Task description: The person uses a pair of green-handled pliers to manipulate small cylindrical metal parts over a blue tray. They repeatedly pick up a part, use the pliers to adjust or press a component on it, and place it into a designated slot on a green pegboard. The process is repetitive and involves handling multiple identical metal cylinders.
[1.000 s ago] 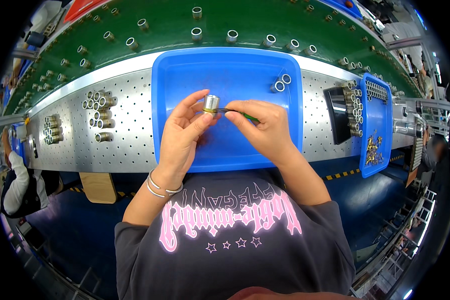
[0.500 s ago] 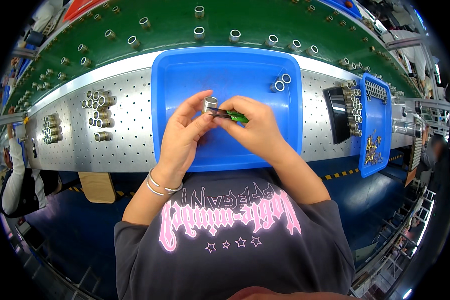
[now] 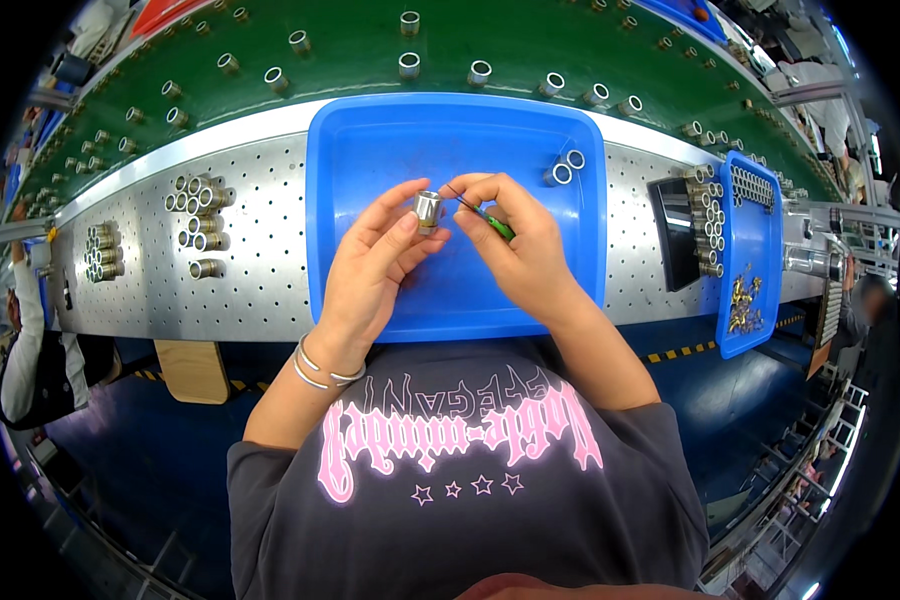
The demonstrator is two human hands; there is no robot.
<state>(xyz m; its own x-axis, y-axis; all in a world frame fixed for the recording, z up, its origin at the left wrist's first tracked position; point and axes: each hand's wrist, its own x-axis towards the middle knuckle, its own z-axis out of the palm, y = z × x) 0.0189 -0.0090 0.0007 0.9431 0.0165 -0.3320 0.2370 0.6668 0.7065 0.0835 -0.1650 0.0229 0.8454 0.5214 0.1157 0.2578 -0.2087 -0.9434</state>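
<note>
Over the blue tray (image 3: 456,320), my left hand (image 3: 372,262) pinches a short shiny metal sleeve (image 3: 428,207) between thumb and fingers. The sleeve's open end faces up. In my right hand (image 3: 520,255) are small green-handled snips (image 3: 500,228), with two thin dark blades pointing left toward the sleeve. The blade tips look slightly parted and just short of the sleeve's right side. Two more sleeves (image 3: 560,174) stand in the tray's far right corner.
A green conveyor belt (image 3: 360,45) carrying several sleeves runs beyond the perforated metal bench (image 3: 260,240). Clusters of sleeves (image 3: 198,205) stand at left. To the right are a black flat device (image 3: 674,235), more sleeves (image 3: 710,215) and a narrow blue tray (image 3: 755,235) with small brass-coloured parts.
My right hand has drawn the snips back from the sleeve's rim, a little to the right. The sleeve has turned in my left hand, showing more of its side. Belt sleeves have shifted slightly right.
</note>
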